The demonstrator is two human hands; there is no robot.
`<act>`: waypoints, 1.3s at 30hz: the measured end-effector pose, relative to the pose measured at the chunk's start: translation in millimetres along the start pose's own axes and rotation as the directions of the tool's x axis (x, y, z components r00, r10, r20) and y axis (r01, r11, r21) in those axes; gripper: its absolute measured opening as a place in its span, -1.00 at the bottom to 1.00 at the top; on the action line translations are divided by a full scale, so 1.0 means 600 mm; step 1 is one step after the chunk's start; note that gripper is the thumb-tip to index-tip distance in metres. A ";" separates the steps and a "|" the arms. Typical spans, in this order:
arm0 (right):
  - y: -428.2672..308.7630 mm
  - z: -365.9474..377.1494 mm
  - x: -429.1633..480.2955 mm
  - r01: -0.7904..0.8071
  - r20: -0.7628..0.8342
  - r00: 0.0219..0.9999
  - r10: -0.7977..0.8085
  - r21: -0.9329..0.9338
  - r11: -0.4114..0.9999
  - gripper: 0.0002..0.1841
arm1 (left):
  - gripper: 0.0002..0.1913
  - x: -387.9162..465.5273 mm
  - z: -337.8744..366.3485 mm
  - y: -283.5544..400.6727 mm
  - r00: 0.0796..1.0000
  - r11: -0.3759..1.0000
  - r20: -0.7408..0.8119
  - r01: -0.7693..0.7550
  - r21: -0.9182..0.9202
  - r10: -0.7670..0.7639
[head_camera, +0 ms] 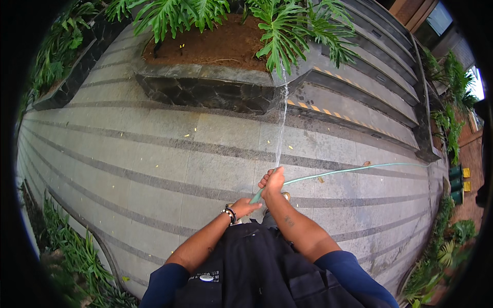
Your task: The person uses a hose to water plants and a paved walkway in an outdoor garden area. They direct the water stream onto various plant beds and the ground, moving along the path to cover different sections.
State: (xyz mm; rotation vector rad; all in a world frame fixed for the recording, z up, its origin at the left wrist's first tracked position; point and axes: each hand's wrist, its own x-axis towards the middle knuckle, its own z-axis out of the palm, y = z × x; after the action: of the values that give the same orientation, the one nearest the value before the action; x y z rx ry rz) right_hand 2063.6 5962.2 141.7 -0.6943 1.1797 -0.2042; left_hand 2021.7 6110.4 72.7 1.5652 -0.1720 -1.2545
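Observation:
A pale green garden hose (pixel 327 175) crosses the paving from the right and comes up to my hands. My right hand (pixel 272 181) is closed around its outlet end, the thumb up by the mouth. Lower down and to the left, my left hand (pixel 245 208) grips the same hose, with beaded bracelets on that wrist. A stream of water (pixel 283 115) shoots forward from the hose end. It reaches the split-leaf plant (pixel 279 34) at the right corner of a raised stone planter (pixel 208 90). My fingers hide the hose mouth itself.
Grey stone steps (pixel 354 104) with yellow-striped edges rise at the upper right. Striped paving (pixel 154 161) surrounds me, dotted with small yellow petals. Planted beds (pixel 77 246) border the left, and green bins (pixel 456 184) with yellow parts stand far right. Bare brown soil (pixel 208 46) fills the planter.

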 end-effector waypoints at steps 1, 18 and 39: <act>-0.002 0.001 -0.001 0.007 0.026 1.000 -0.007 -0.002 1.000 -0.53 | -0.58 0.002 -0.002 0.001 1.000 1.000 0.000 -0.006 0.004 0.006; 0.012 -0.005 -0.009 0.013 0.071 0.997 -0.010 -0.029 0.999 -0.51 | -0.56 -0.022 0.000 0.008 1.000 0.999 -0.024 -0.014 0.029 0.014; 0.020 -0.013 -0.007 0.008 0.018 1.000 -0.008 -0.002 1.000 -0.55 | -0.50 -0.051 0.001 0.037 0.998 0.995 -0.051 0.033 0.089 -0.028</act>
State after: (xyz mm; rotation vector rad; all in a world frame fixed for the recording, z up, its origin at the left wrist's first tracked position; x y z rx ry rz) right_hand 2052.8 5970.6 136.0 -0.7016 1.1604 -0.2033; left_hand 2018.1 6120.7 109.0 1.6802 -0.1756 -1.2452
